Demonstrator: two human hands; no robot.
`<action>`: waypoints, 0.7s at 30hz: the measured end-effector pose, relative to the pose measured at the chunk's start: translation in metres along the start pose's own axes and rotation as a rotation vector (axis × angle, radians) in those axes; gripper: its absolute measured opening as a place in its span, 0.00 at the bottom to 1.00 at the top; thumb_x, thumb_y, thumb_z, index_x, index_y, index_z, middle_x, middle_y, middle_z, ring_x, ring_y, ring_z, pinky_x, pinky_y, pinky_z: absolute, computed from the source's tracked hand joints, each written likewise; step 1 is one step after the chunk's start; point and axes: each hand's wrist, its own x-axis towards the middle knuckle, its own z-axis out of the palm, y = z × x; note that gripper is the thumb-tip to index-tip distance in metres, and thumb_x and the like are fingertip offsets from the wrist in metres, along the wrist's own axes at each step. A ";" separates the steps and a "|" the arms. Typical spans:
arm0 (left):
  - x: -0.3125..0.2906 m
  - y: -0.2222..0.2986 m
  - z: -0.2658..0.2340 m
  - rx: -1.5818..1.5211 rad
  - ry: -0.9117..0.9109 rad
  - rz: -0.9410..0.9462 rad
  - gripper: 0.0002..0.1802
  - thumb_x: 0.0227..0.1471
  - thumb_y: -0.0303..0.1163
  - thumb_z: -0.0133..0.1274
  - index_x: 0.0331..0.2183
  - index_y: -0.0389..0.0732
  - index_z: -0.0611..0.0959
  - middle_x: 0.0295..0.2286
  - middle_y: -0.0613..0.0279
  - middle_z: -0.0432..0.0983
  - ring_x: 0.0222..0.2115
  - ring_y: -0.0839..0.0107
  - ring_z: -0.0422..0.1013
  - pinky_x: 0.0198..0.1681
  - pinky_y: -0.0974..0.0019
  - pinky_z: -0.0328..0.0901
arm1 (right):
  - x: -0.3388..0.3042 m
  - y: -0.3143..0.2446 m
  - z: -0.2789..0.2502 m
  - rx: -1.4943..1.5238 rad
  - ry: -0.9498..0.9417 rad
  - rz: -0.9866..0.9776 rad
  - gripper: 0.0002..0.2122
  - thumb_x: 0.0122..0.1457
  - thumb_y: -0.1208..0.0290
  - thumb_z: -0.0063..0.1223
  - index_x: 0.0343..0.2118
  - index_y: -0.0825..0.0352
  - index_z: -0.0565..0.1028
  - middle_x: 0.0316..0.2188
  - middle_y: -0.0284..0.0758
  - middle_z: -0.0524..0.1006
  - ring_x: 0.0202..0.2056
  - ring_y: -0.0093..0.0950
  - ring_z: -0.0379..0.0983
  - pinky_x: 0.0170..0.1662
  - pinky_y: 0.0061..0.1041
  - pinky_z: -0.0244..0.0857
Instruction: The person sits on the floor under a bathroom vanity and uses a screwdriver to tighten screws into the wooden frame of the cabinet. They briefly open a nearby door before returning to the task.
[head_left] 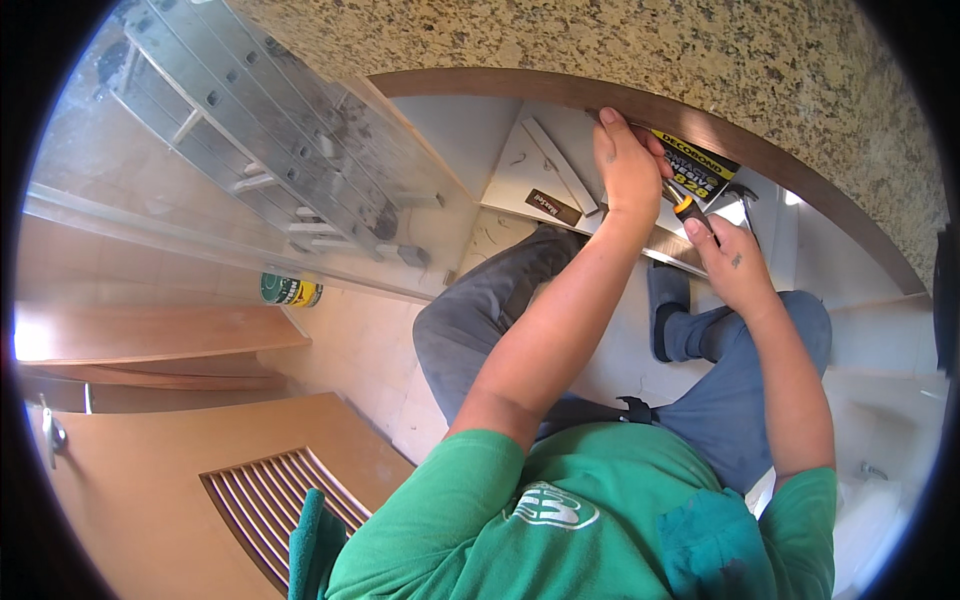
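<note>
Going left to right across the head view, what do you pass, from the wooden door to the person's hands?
Wooden door with slatted vent → green-and-yellow can → aluminium ladder → left hand pressing on the dark wood trim → orange-and-black tool handle → right hand gripping it.

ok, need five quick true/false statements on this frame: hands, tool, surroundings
1. The left hand presses on the dark brown wooden trim strip. True.
2. The right hand is empty. False: it grips an orange-and-black tool handle.
3. A silver aluminium ladder lies on the person's left. True.
4. The person wears a red shirt. False: the green shirt shows.
5. The green-and-yellow can is in the left hand. False: it lies on the floor by the ladder.
</note>
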 end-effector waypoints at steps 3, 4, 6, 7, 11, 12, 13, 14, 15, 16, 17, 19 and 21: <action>0.000 0.001 -0.001 0.008 0.011 -0.012 0.27 0.69 0.55 0.29 0.34 0.40 0.65 0.18 0.63 0.66 0.10 0.73 0.61 0.14 0.69 0.60 | -0.001 -0.002 0.000 0.042 -0.003 0.013 0.27 0.67 0.46 0.46 0.28 0.72 0.73 0.19 0.46 0.72 0.22 0.40 0.67 0.31 0.37 0.63; -0.001 0.002 -0.001 0.010 0.014 -0.011 0.27 0.69 0.55 0.29 0.34 0.40 0.66 0.18 0.63 0.66 0.10 0.73 0.61 0.14 0.69 0.60 | -0.001 -0.003 0.000 0.060 -0.009 0.008 0.27 0.67 0.46 0.46 0.28 0.72 0.73 0.19 0.46 0.72 0.22 0.40 0.67 0.31 0.37 0.63; -0.004 0.004 0.000 0.011 0.018 -0.012 0.26 0.69 0.55 0.30 0.34 0.40 0.66 0.18 0.63 0.66 0.11 0.73 0.61 0.15 0.70 0.60 | -0.001 -0.002 0.000 0.094 -0.021 0.000 0.27 0.67 0.46 0.46 0.28 0.72 0.73 0.19 0.47 0.72 0.23 0.40 0.67 0.31 0.36 0.63; -0.006 0.005 0.000 0.008 0.022 -0.016 0.26 0.69 0.55 0.30 0.34 0.40 0.66 0.18 0.63 0.66 0.11 0.73 0.61 0.15 0.70 0.59 | -0.002 -0.001 0.000 0.077 -0.018 -0.005 0.27 0.67 0.46 0.46 0.28 0.73 0.73 0.19 0.47 0.72 0.23 0.40 0.67 0.31 0.36 0.63; -0.006 0.009 0.000 0.023 0.022 -0.022 0.26 0.69 0.55 0.30 0.35 0.40 0.66 0.18 0.63 0.66 0.11 0.73 0.61 0.14 0.70 0.59 | -0.003 -0.005 0.000 0.080 -0.018 -0.002 0.27 0.67 0.47 0.46 0.28 0.73 0.72 0.19 0.46 0.71 0.22 0.38 0.67 0.31 0.36 0.62; -0.006 0.009 -0.001 0.033 0.016 -0.020 0.26 0.69 0.55 0.30 0.35 0.40 0.66 0.17 0.63 0.66 0.10 0.73 0.61 0.14 0.70 0.59 | -0.003 -0.006 0.000 0.098 -0.019 0.005 0.27 0.67 0.47 0.46 0.28 0.73 0.72 0.18 0.46 0.71 0.22 0.37 0.67 0.31 0.36 0.62; -0.005 0.008 -0.002 0.024 0.012 -0.022 0.27 0.69 0.55 0.30 0.35 0.40 0.66 0.17 0.63 0.65 0.10 0.73 0.61 0.14 0.69 0.59 | -0.003 -0.008 0.000 0.100 -0.028 0.010 0.27 0.67 0.47 0.46 0.28 0.73 0.72 0.18 0.46 0.71 0.22 0.37 0.66 0.31 0.36 0.62; -0.004 0.008 -0.002 0.016 0.006 -0.023 0.27 0.68 0.56 0.30 0.35 0.40 0.66 0.17 0.63 0.65 0.10 0.73 0.61 0.14 0.69 0.59 | -0.003 -0.010 -0.002 0.101 -0.036 0.015 0.27 0.67 0.48 0.46 0.28 0.73 0.72 0.18 0.46 0.71 0.22 0.38 0.66 0.31 0.36 0.62; -0.003 0.008 -0.002 0.007 0.000 -0.024 0.27 0.68 0.56 0.30 0.35 0.40 0.66 0.17 0.63 0.65 0.10 0.73 0.61 0.14 0.69 0.59 | -0.003 -0.012 -0.004 0.103 -0.043 0.019 0.26 0.67 0.48 0.46 0.28 0.73 0.72 0.18 0.46 0.71 0.22 0.38 0.66 0.31 0.35 0.62; -0.002 0.009 -0.002 -0.003 -0.001 -0.021 0.28 0.68 0.57 0.30 0.34 0.40 0.66 0.16 0.63 0.65 0.10 0.73 0.61 0.13 0.69 0.59 | -0.002 -0.012 -0.004 0.098 -0.042 0.016 0.26 0.67 0.48 0.46 0.28 0.73 0.72 0.18 0.46 0.71 0.22 0.38 0.66 0.31 0.36 0.62; -0.001 0.010 -0.001 -0.014 -0.005 -0.021 0.28 0.68 0.57 0.30 0.34 0.40 0.66 0.16 0.63 0.65 0.10 0.73 0.61 0.13 0.69 0.59 | -0.001 -0.012 -0.004 0.091 -0.039 0.016 0.26 0.67 0.48 0.46 0.28 0.73 0.72 0.18 0.46 0.71 0.22 0.38 0.66 0.31 0.36 0.62; -0.001 0.012 0.000 -0.036 -0.002 -0.025 0.29 0.68 0.58 0.29 0.34 0.40 0.66 0.16 0.62 0.65 0.09 0.72 0.61 0.13 0.69 0.59 | -0.001 -0.013 -0.005 0.077 -0.027 0.014 0.26 0.67 0.48 0.46 0.28 0.73 0.72 0.18 0.46 0.70 0.22 0.39 0.66 0.31 0.36 0.63; 0.001 0.011 0.001 -0.056 0.010 -0.025 0.29 0.67 0.59 0.29 0.33 0.40 0.66 0.15 0.62 0.65 0.09 0.72 0.62 0.12 0.68 0.59 | 0.001 -0.013 -0.004 0.066 -0.007 0.003 0.26 0.67 0.48 0.46 0.27 0.73 0.72 0.18 0.46 0.71 0.22 0.39 0.66 0.31 0.36 0.63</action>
